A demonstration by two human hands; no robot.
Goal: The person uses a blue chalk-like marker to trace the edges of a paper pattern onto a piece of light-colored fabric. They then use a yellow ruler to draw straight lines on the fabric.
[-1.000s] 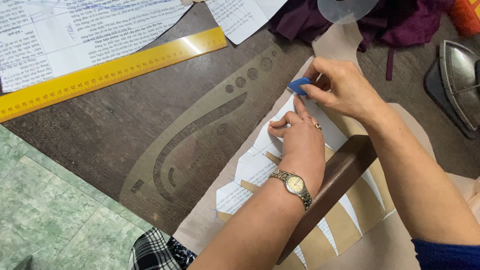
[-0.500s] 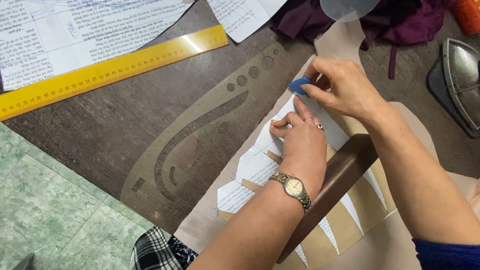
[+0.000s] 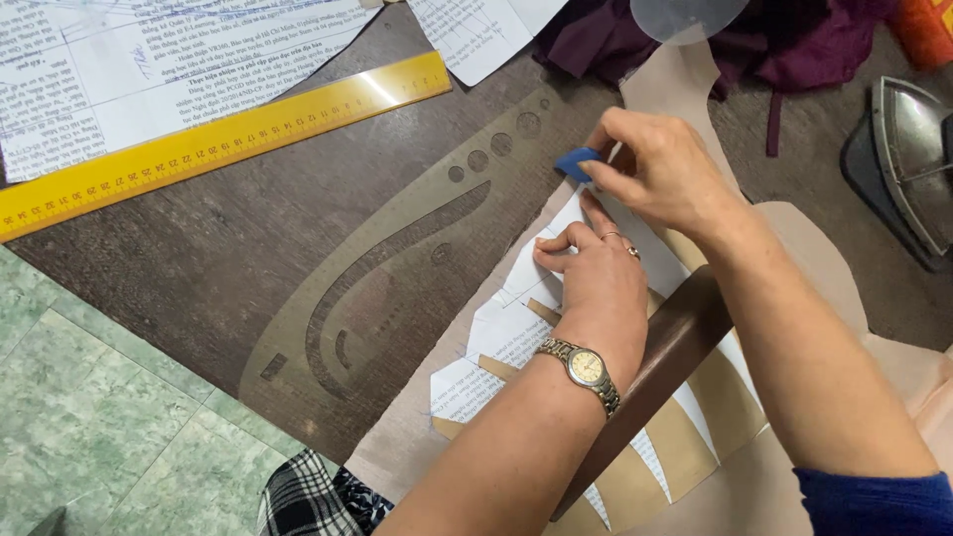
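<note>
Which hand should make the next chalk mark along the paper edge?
Right. The right hand already pinches the blue chalk at the paper pattern edge, while the left hand presses the pattern flat.

There is only one view, from a camera worn on the person's head. It looks steeply down and a little forward onto the dark worktop (image 3: 199, 248). The view is near: the two forearms enter from the bottom edge and the right corner, and the left hand (image 3: 596, 283) and right hand (image 3: 660, 169) sit right of the middle. At the lower left the green floor (image 3: 89, 417) shows beyond the worktop's edge.
</note>
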